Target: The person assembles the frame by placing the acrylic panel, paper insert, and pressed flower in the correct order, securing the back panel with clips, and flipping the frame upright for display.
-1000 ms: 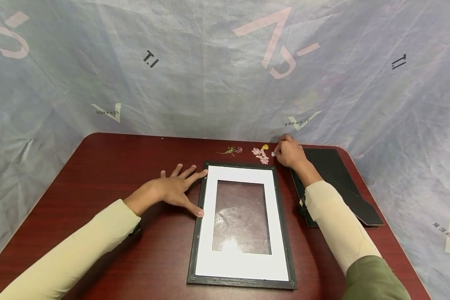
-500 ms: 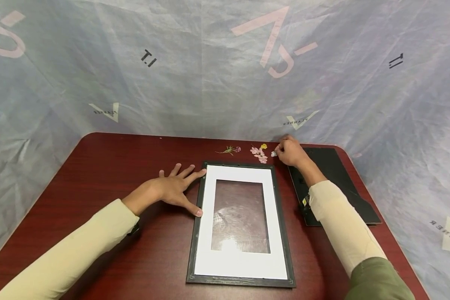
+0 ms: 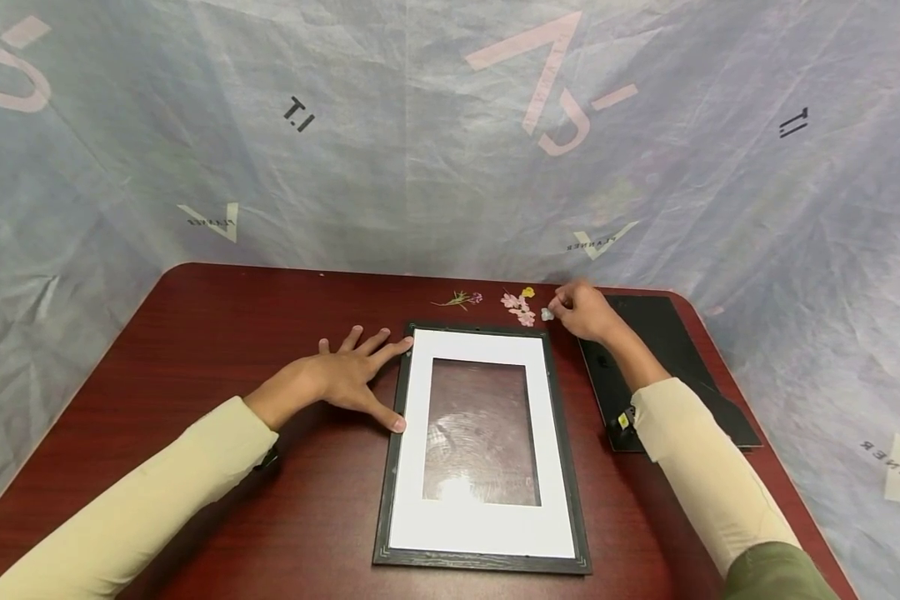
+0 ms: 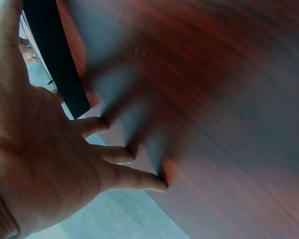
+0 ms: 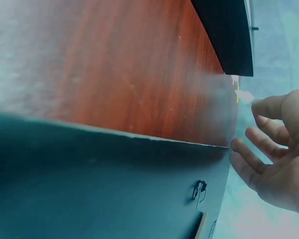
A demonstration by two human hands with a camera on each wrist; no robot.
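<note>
Left hand (image 3: 348,379) is spreading its fingers wide on the left, with thumb and index tips touching the left edge of the black frame (image 3: 482,562); it isn't gripping anything. Right hand (image 3: 588,312) is pinching a small pale flower (image 3: 547,314) at its thumb and index tips, near the far edge of the table (image 3: 255,308); its other fingers are curling loosely in the right wrist view. The frame is lying flat mid-table, with a white mat (image 3: 482,527) sitting inside it; the table is showing through the mat's rectangular opening, and glare is hitting the lower part. Pink flowers (image 3: 523,312) are lying just left of the pale one, beyond the frame's top edge, with a yellow flower (image 3: 528,292) sitting beside them. A thin purple-tipped sprig (image 3: 461,299) is lying farther left. A black board (image 3: 648,325) is resting right of the frame, the right forearm passing over it; a small metal fitting (image 5: 200,191) is showing on its surface. A printed grey sheet (image 3: 345,167) is hanging behind the table.
</note>
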